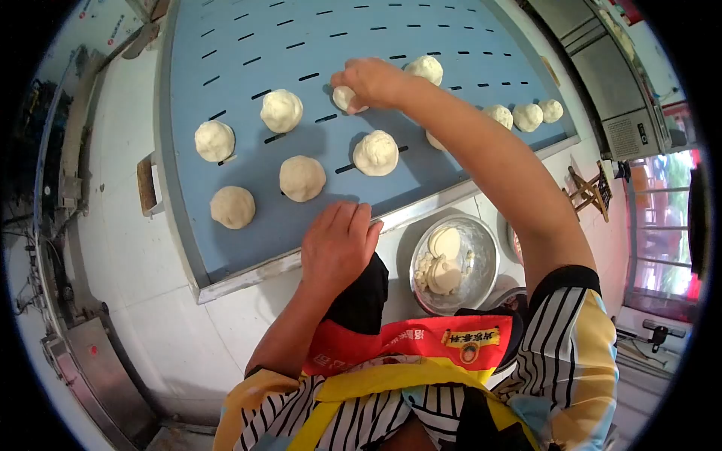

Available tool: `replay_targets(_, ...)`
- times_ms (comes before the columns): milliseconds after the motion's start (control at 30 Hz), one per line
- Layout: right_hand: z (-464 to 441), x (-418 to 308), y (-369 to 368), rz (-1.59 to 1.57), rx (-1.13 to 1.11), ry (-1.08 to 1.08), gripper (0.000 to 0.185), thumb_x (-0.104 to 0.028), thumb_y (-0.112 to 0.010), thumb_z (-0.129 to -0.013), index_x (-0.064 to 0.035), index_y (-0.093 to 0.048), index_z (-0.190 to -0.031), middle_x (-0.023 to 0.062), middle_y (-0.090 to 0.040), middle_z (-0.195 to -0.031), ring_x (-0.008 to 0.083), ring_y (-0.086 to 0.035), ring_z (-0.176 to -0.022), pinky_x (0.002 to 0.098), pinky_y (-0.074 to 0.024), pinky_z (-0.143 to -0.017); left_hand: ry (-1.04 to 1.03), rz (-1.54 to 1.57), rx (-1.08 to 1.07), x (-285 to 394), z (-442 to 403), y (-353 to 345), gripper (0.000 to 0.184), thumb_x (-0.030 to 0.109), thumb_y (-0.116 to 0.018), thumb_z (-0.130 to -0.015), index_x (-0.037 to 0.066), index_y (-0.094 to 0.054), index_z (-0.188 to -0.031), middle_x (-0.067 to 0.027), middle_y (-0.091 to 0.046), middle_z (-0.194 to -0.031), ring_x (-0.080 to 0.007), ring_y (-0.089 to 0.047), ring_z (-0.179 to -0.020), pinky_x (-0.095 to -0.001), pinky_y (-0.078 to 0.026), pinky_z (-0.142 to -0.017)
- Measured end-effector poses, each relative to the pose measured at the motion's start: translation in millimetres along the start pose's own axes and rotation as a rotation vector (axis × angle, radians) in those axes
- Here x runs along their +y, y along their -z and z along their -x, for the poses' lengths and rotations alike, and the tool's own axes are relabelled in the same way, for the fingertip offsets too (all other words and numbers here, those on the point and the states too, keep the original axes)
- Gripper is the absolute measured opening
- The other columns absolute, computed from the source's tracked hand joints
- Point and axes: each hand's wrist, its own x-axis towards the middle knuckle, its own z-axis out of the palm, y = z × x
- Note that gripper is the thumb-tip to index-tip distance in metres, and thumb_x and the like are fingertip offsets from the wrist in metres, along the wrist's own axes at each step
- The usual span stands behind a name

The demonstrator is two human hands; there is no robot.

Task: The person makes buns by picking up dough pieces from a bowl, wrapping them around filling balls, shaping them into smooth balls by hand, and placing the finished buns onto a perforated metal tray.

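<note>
My right hand (372, 83) reaches over the blue slotted tray (226, 68), its fingers wrapped round a dough ball (344, 98) that touches the tray surface. Near the tray's front edge is my left hand (338, 239), fingers bent close together; whether anything is under them is hidden. Just above and left of it lies a round bun (302, 179), and a pleated bun (375, 153) sits up and to the right. Another pleated bun (281, 110) rests left of my right hand, and one (425, 70) is behind my right wrist.
A metal bowl (481, 259) with pale dough pieces (444, 276) stands below the tray's front edge (421, 219). More buns (528, 117) lie at the tray's right, partly behind my right forearm, and at its left (214, 141). A wooden stool (590, 192) is at the far right.
</note>
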Motion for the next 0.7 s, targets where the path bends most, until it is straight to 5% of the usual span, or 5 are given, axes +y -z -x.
replay_targets(200, 56.3, 7.9, 57.0, -0.190, 0.556, -0.030, 0.081, -0.055, -0.072, -0.070, -0.0209, -0.043, -0.137, 0.0171, -0.055, -0.125, 0.0374, -0.053, -0.114, 0.0457, -0.0434, -0.094, 0.021, -0.035, -0.018, 1.9, 2.1, -1.1, 0.027, 0.020, -0.071, -0.077, 0.003, -0.061, -0.095, -0.0110, -0.063, -0.092, -0.0279, -0.061, -0.083, -0.0362, -0.049, -0.070)
replay_targets(333, 195.4, -15.3, 133.5, -0.420, 0.769, -0.268, 0.077, -0.036, -0.074, -0.077, -0.0113, -0.037, -0.140, 0.0182, -0.060, -0.119, 0.0233, -0.064, -0.070, 0.0333, -0.0505, -0.063, 0.069, -0.037, -0.054, 3.7, 2.9, -1.2, 0.028, 0.025, -0.069, -0.080, 0.004, -0.060, -0.096, -0.0107, -0.062, -0.091, -0.0301, -0.059, -0.087, -0.0390, -0.048, -0.073)
replay_targets(400, 243.0, 18.9, 85.8, -0.461, 0.930, -0.242, 0.073, -0.045, -0.071, -0.077, -0.0159, -0.042, -0.138, 0.0143, -0.061, -0.117, 0.0214, -0.066, -0.085, 0.0331, -0.0517, -0.068, 0.074, -0.021, -0.053, 2.5, 6.0, -0.1, 0.030, 0.027, -0.067, -0.081, 0.004, -0.059, -0.098, -0.0109, -0.062, -0.092, -0.0309, -0.058, -0.089, -0.0401, -0.048, -0.075)
replay_targets(533, 364.0, 6.3, -24.5, -0.903, 0.783, -0.585, 0.059, -0.026, -0.070, -0.082, -0.0070, -0.048, -0.133, 0.0072, -0.063, -0.110, 0.0117, -0.061, -0.068, 0.0241, -0.0472, -0.053, 0.119, 0.084, -0.002, -8.3, 9.0, -2.9, 0.031, 0.028, -0.066, -0.083, 0.004, -0.060, -0.102, -0.0121, -0.062, -0.096, -0.0316, -0.058, -0.093, -0.0401, -0.047, -0.078)
replay_targets(700, 461.6, -8.6, -234.3, -1.278, 0.391, -1.021, 0.058, -0.030, -0.070, -0.082, 0.0056, -0.051, -0.124, 0.0163, -0.064, -0.102, 0.0169, -0.066, -0.068, 0.0274, -0.0503, -0.051, 0.011, 0.449, 0.167, 44.2, -8.6, 0.3, 0.026, 0.020, -0.064, -0.086, 0.001, -0.061, -0.104, -0.0110, -0.066, -0.097, -0.0192, -0.063, -0.092, -0.0303, -0.047, -0.083)
